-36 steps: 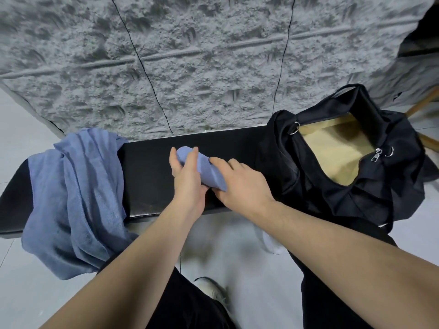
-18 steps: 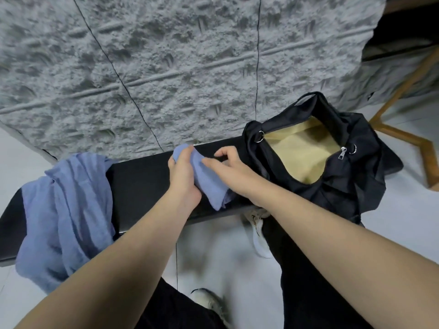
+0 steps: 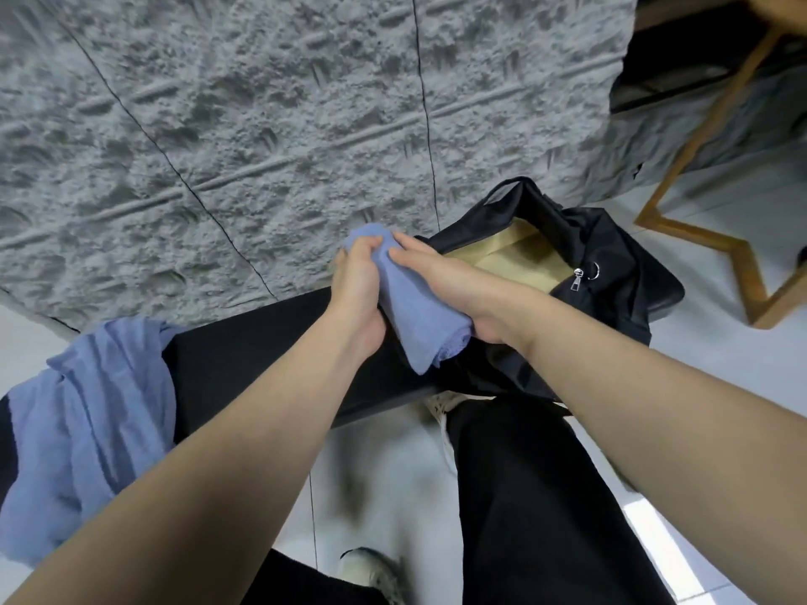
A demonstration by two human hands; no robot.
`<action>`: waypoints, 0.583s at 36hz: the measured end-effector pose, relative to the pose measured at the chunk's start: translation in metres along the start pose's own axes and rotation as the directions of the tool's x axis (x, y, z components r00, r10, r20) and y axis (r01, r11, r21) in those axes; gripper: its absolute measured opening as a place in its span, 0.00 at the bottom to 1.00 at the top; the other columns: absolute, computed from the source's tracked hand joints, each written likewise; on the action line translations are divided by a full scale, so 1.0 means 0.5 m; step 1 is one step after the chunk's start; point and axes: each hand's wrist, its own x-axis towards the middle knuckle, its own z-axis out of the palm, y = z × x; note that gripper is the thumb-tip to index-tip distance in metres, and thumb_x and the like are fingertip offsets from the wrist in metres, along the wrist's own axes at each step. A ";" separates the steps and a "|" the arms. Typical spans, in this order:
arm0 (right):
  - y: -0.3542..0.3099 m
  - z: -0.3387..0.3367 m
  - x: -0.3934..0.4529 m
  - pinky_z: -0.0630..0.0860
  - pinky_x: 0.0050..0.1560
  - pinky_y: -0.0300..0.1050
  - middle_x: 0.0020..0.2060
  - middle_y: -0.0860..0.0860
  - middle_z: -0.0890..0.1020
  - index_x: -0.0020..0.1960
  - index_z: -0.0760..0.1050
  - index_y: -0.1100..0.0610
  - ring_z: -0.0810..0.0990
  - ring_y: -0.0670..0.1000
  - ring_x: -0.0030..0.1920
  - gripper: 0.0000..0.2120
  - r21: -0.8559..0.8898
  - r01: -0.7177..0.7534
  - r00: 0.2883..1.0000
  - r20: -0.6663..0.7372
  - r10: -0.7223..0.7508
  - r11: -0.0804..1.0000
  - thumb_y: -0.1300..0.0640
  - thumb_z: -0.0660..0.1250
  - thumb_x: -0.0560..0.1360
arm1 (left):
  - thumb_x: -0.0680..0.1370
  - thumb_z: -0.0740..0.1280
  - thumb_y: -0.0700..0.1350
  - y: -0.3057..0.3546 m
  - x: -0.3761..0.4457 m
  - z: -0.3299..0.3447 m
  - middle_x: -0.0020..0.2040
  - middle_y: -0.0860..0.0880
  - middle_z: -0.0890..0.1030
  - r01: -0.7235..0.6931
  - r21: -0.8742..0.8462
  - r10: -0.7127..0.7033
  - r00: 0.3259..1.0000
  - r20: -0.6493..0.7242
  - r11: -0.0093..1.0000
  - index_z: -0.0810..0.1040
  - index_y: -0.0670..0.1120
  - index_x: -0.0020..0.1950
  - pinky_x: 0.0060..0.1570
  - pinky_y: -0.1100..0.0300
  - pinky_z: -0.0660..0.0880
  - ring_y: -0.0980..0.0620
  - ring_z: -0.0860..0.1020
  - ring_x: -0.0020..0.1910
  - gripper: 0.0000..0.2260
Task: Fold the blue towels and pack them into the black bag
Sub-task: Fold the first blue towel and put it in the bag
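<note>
Head view: left hand (image 3: 356, 294) and right hand (image 3: 454, 290) both grip the folded blue towel (image 3: 415, 312) beside the open black bag (image 3: 611, 277).

Folded blue towel (image 3: 415, 299), lifted off the bench (image 3: 262, 355) by both hands, now nearer the black bag (image 3: 611, 264).

The person is wearing no sleeves that show: both forearms are running bare from the lower edge of the frame up to the left hand (image 3: 356, 294) and the right hand (image 3: 454, 290). No rings, watch or bracelet are showing on either wrist. Loose black trousers (image 3: 537, 508) are covering both legs. A pale, whitish shoe (image 3: 371, 569) with a darker sole edge is peeking out below the left trouser leg, slightly blurred.
</note>
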 end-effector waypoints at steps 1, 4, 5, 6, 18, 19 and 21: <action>-0.002 -0.011 -0.004 0.77 0.63 0.49 0.60 0.46 0.81 0.76 0.61 0.38 0.83 0.50 0.57 0.24 0.025 0.007 1.000 0.000 -0.007 1.000 0.45 0.62 0.81 | 0.76 0.67 0.51 0.000 -0.003 0.013 0.54 0.44 0.83 -0.014 0.025 0.014 1.000 0.008 1.000 0.74 0.48 0.67 0.42 0.53 0.81 0.47 0.85 0.48 0.20; -0.010 -0.041 -0.019 0.80 0.56 0.47 0.59 0.46 0.82 0.76 0.60 0.38 0.84 0.49 0.54 0.25 0.142 0.017 1.000 0.015 -0.019 0.990 0.46 0.62 0.81 | 0.77 0.65 0.50 0.001 -0.014 0.053 0.53 0.44 0.82 -0.050 0.101 0.045 0.998 0.046 0.994 0.73 0.47 0.69 0.38 0.55 0.80 0.47 0.84 0.46 0.20; -0.009 -0.052 -0.021 0.81 0.53 0.46 0.58 0.46 0.82 0.76 0.59 0.38 0.84 0.49 0.53 0.25 0.169 0.018 1.000 0.016 -0.021 0.985 0.46 0.62 0.82 | 0.77 0.65 0.50 0.003 -0.019 0.066 0.54 0.43 0.82 -0.061 0.141 0.052 0.997 0.065 0.988 0.71 0.47 0.69 0.36 0.56 0.80 0.47 0.84 0.46 0.21; -0.009 -0.063 -0.024 0.81 0.51 0.45 0.58 0.46 0.82 0.77 0.59 0.38 0.84 0.49 0.52 0.25 0.190 0.018 1.000 0.013 -0.021 0.982 0.47 0.62 0.82 | 0.78 0.64 0.50 0.002 -0.021 0.078 0.54 0.43 0.82 -0.068 0.172 0.055 0.995 0.082 0.983 0.70 0.47 0.70 0.34 0.56 0.79 0.47 0.84 0.46 0.21; -0.003 -0.173 -0.072 0.77 0.30 0.41 0.35 0.52 0.81 0.55 0.78 0.54 0.80 0.52 0.31 0.16 0.337 -0.119 0.993 0.019 0.120 0.934 0.42 0.64 0.80 | 0.79 0.60 0.61 -0.004 -0.022 0.126 0.61 0.50 0.78 -0.233 0.482 0.087 0.948 0.307 0.845 0.65 0.49 0.70 0.62 0.53 0.74 0.53 0.77 0.59 0.25; 0.002 -0.182 -0.073 0.76 0.30 0.40 0.34 0.52 0.81 0.55 0.78 0.53 0.80 0.51 0.30 0.15 0.328 -0.129 0.991 0.003 0.135 0.936 0.42 0.64 0.80 | 0.80 0.59 0.59 -0.005 -0.023 0.124 0.57 0.52 0.77 -0.283 0.514 0.127 0.940 0.316 0.810 0.66 0.49 0.67 0.58 0.57 0.74 0.55 0.76 0.56 0.20; 0.011 -0.199 -0.077 0.77 0.31 0.40 0.37 0.53 0.82 0.59 0.77 0.51 0.80 0.52 0.31 0.14 0.289 -0.156 0.985 -0.030 0.172 0.945 0.43 0.63 0.80 | 0.81 0.60 0.53 -0.010 -0.014 0.115 0.53 0.54 0.75 -0.450 0.609 0.296 0.892 0.341 0.653 0.68 0.54 0.61 0.54 0.59 0.72 0.55 0.75 0.53 0.10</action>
